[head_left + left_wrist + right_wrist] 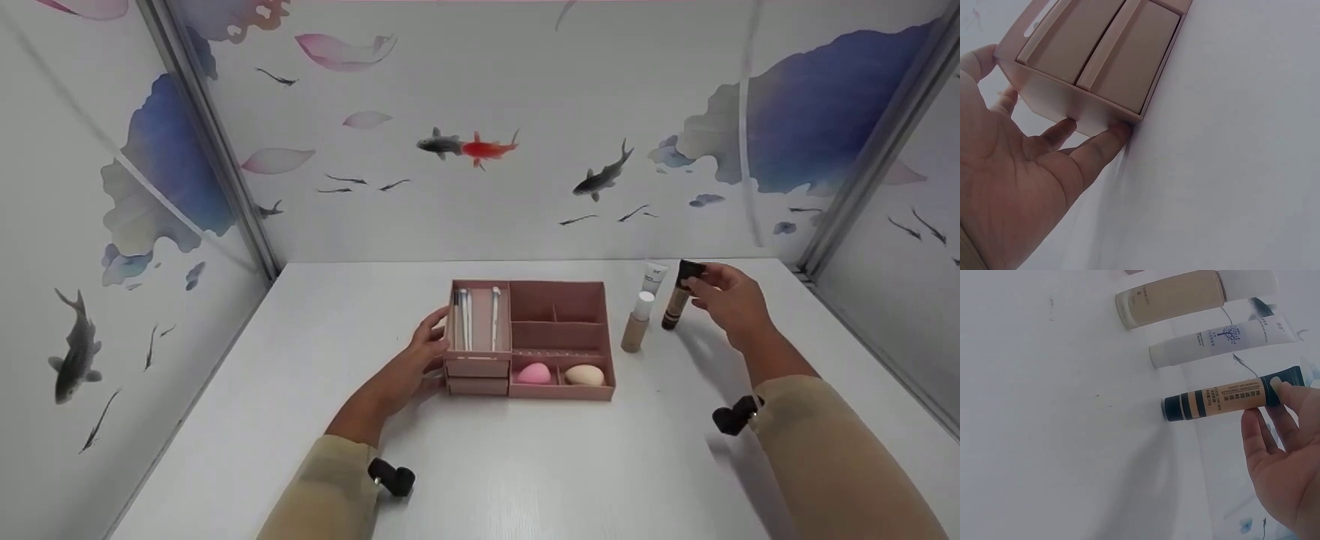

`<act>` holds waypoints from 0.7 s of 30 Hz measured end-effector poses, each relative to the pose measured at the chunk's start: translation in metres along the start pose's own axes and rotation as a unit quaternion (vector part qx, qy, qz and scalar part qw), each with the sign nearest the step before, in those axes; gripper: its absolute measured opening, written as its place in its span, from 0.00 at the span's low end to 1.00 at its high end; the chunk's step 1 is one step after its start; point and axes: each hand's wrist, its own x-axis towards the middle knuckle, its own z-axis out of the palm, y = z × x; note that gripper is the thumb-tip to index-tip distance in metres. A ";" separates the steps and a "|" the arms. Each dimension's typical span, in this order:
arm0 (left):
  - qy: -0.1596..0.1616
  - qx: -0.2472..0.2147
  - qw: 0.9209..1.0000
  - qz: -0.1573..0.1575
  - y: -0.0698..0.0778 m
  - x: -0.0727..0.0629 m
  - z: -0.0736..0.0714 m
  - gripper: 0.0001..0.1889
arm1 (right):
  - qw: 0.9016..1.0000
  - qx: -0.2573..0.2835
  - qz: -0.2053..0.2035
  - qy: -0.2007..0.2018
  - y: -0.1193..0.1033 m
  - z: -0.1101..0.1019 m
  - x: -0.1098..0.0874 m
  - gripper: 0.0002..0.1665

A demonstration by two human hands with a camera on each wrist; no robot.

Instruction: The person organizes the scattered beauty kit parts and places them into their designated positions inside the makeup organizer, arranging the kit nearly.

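A pink organizer box [561, 301] stands on the white table, with two small drawers [1131, 56] at its front left. My left hand [424, 349] rests against the box's left side, its fingertips [1120, 130] spread along that wall. Between the thumb and fingers of my right hand [733, 301] is the black crimped end of a brown and black concealer tube [1224, 400]. The tube is upright, its black cap downward, close over the table. Beside it are a white cosmetic tube [1221, 340] and a foundation bottle with a white cap [636, 328].
Slim white sticks [495, 319] lie in the box's left tray. A pink makeup sponge [535, 373] and a beige makeup sponge [585, 375] sit in its front compartments. White panels printed with fish and petals [480, 217] enclose the table [525, 472] at the back and sides.
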 end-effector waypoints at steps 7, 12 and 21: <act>0.006 -0.003 1.000 -0.008 -0.002 0.001 0.002 0.30 | 1.000 0.021 -0.014 0.002 -0.003 -0.002 -0.018 0.35; 0.005 0.000 1.000 -0.004 -0.001 0.001 0.001 0.30 | 0.999 0.035 -0.032 -0.004 -0.005 -0.004 -0.034 0.36; 0.003 -0.012 1.000 -0.009 0.000 0.001 0.000 0.30 | 0.997 0.049 -0.061 -0.013 -0.013 0.000 -0.057 0.32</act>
